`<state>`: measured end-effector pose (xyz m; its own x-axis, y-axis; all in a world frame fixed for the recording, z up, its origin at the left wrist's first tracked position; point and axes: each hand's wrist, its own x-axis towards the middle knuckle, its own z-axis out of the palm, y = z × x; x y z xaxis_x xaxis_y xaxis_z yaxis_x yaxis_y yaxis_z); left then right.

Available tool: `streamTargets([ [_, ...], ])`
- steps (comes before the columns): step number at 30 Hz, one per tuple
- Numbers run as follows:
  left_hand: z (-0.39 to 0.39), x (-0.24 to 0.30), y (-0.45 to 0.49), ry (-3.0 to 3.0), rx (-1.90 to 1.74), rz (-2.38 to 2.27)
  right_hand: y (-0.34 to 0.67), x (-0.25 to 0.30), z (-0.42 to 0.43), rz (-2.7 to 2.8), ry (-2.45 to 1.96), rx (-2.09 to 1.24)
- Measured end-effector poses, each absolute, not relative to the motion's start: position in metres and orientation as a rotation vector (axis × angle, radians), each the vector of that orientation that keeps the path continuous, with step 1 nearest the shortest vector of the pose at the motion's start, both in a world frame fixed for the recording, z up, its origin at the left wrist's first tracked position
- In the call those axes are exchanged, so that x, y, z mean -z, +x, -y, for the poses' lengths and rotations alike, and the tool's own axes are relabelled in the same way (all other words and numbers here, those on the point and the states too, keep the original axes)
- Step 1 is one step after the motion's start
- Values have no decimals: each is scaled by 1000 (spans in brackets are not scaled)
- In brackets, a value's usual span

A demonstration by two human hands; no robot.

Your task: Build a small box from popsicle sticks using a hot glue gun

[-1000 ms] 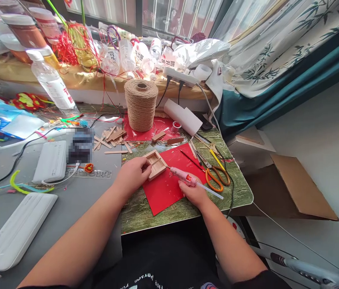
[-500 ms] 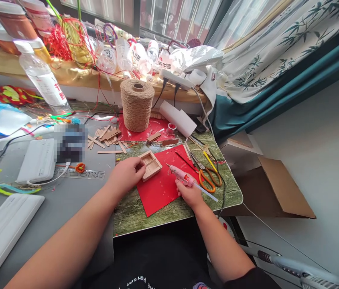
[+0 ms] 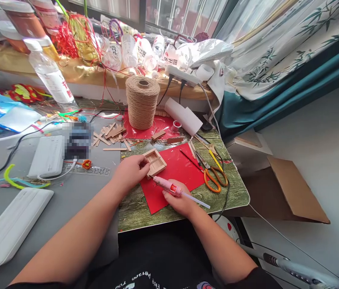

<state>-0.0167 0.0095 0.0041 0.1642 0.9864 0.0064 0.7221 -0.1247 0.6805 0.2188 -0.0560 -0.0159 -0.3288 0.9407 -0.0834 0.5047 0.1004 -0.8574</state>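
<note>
My right hand [image 3: 183, 200] is wrapped round a pink hot glue gun [image 3: 169, 186] with a clear glue stick sticking out of its rear end. The gun's nozzle points left and is close to the near corner of a small wooden box [image 3: 158, 165]; whether it touches cannot be made out. My left hand [image 3: 133, 170] grips the box's left side with closed fingers. The box is shallow, with a divider inside. It rests at the upper left edge of a red sheet [image 3: 184, 164].
Orange-handled scissors [image 3: 212, 180], a yellow pen and a dark pencil lie at the right. A twine spool [image 3: 143, 102] stands behind, beside loose craft sticks [image 3: 109, 134]. White power banks [image 3: 46, 156] and cables cover the left side. A plastic bottle [image 3: 50, 76] stands farther back.
My right hand has brought the glue gun leftward and down, so its nozzle is now near the box's front corner. My left hand stays on the box. The view has shifted slightly.
</note>
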Motion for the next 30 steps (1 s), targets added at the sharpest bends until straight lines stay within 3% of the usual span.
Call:
streamTargets([
  [30, -8, -10, -19, 1912, -750, -1631, 221, 23, 56, 1832, -1401, -1244],
])
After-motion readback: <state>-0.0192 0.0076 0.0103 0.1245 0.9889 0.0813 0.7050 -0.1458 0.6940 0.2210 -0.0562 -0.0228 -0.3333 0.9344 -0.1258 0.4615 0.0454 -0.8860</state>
